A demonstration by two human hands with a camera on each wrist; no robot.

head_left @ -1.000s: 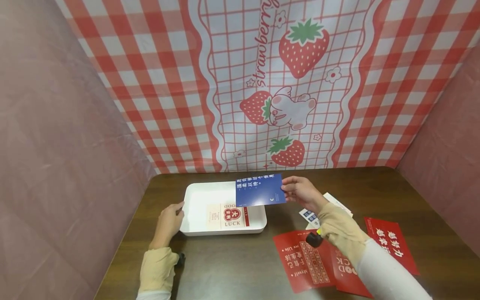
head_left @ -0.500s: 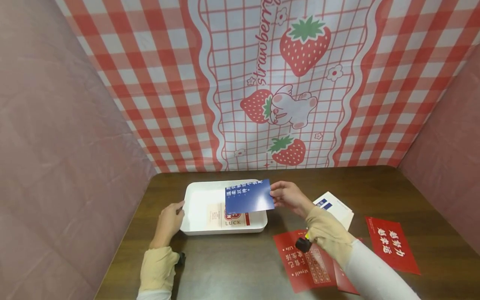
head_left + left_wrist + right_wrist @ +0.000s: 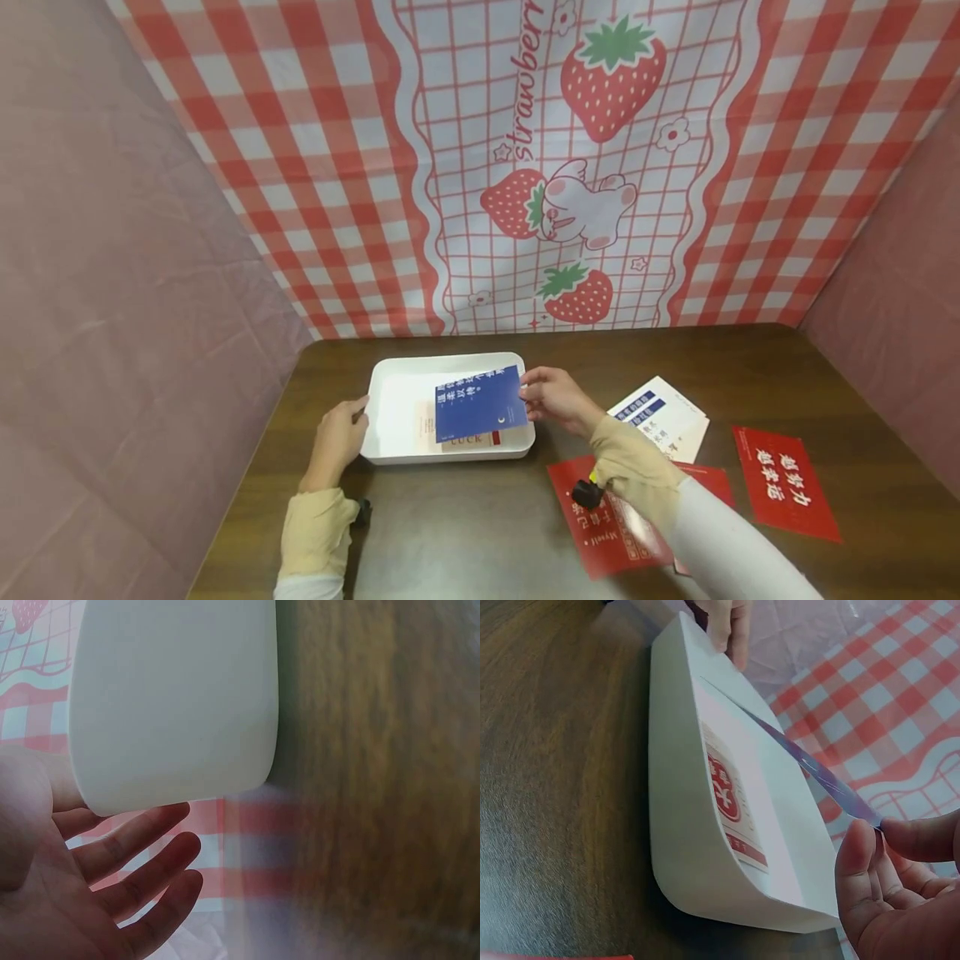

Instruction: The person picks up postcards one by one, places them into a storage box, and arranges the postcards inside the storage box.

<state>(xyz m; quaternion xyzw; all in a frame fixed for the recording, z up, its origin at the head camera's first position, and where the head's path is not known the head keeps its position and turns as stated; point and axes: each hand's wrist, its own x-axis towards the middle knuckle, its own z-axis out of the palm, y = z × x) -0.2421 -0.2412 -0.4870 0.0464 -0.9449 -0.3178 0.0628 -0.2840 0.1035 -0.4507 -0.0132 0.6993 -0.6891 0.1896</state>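
The right hand (image 3: 553, 398) pinches a blue card (image 3: 477, 403) by its right edge — the card hangs tilted over the white tray (image 3: 390, 404), above a cream card (image 3: 731, 796) lying inside. The left hand (image 3: 339, 432), fingers relaxed, rests against the tray's left wall — tray near the desk's (image 3: 465, 525) back-left corner.

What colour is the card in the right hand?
Dark blue with white print; the card shows best in the head view.

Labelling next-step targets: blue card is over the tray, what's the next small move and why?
Probably lower the blue card and let go. The right hand pinches its edge, it hangs tilted above the white tray, not yet flat on the cream card inside. The left hand rests at the tray's left rim.
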